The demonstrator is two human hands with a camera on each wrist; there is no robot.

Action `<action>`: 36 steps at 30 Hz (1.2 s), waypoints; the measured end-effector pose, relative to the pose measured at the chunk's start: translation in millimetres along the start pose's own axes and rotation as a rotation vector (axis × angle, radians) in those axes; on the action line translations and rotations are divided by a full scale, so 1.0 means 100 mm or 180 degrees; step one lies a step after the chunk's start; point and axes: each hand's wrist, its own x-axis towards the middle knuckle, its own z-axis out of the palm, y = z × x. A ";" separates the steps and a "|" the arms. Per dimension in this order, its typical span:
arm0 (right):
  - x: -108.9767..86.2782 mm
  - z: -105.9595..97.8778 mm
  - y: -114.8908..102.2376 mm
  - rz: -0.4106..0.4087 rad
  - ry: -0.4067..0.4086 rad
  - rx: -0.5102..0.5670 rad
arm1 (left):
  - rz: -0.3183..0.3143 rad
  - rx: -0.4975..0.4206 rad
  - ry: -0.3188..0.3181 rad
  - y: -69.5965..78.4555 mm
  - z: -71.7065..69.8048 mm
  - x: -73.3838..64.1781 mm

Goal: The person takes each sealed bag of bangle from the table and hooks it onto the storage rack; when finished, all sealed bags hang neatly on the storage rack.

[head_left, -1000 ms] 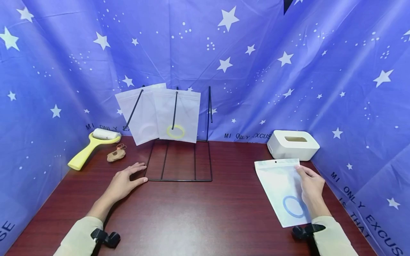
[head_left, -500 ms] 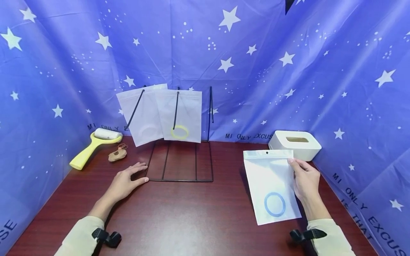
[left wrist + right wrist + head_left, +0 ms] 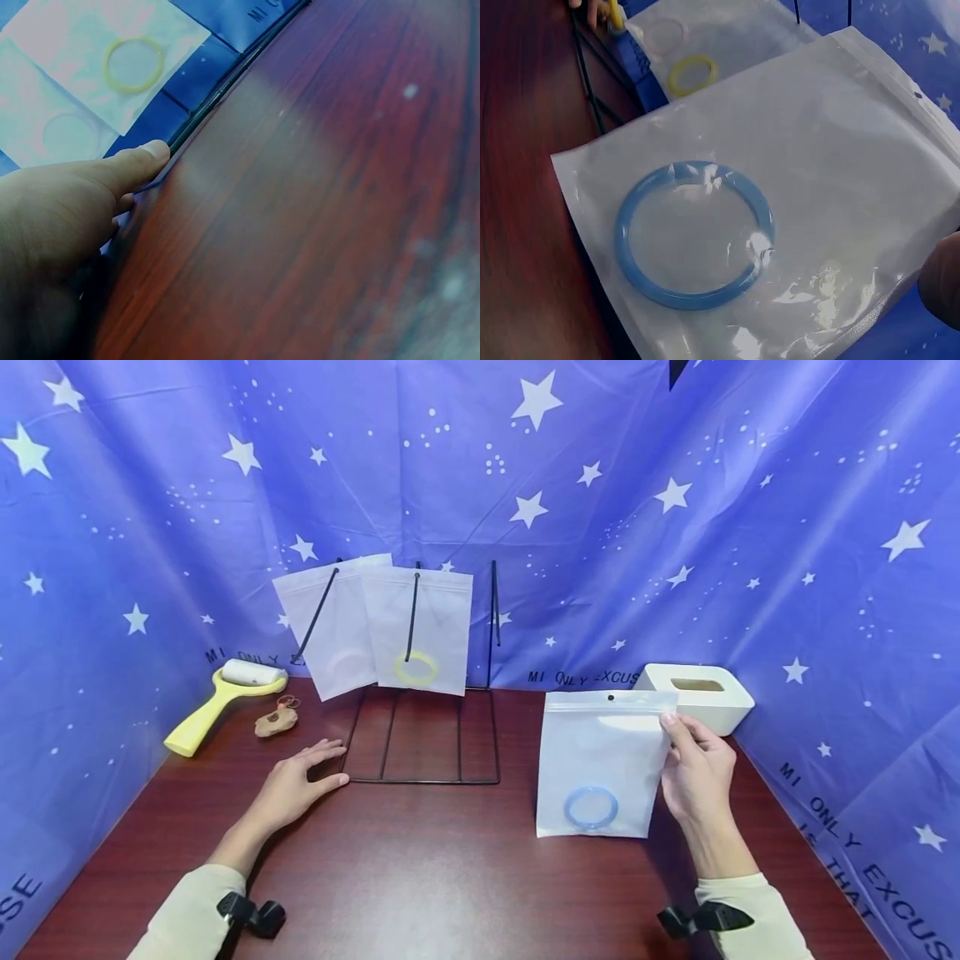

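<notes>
My right hand [image 3: 701, 772] pinches the upper right edge of a white zip bag [image 3: 600, 752], thumb in front. The bag hangs upright above the table, a small hole in its top strip. Inside it a blue ring [image 3: 694, 300], like a bangle, lies near the bottom. My left hand [image 3: 292, 785] rests at the front left corner of a black wire rack [image 3: 420, 782], its thumb [image 3: 154, 150] straight along the wire. Two similar bags hang on the rack's left and middle hooks: one with a yellow ring [image 3: 397, 670], the other with a pale pink ring [image 3: 664, 26]. The right hook [image 3: 495, 602] carries nothing.
A yellow lint roller [image 3: 210, 710] and a small brown object [image 3: 276, 722] with an orange loop lie left of the rack. Behind the held bag stands a white tissue box [image 3: 720, 697]. Blue star-patterned cloth [image 3: 600, 527] surrounds the dark red wooden table [image 3: 420, 877].
My right hand has moved left and slightly up with the bag, turning it from tilted to upright. The left hand and the rack stay in place.
</notes>
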 end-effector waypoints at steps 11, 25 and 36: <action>-0.14 0.29 0.00 -0.0189 -0.0344 0.0182 | 0.0018 -0.0071 0.0020 0.05 0.02 0.00; -0.24 0.68 0.06 -0.0242 -0.0586 0.0435 | 0.0444 -0.0535 -0.0073 0.81 0.10 0.10; -0.35 0.90 0.13 -0.0186 -0.0687 0.0502 | 0.0545 -0.1387 -0.0352 1.39 0.45 0.09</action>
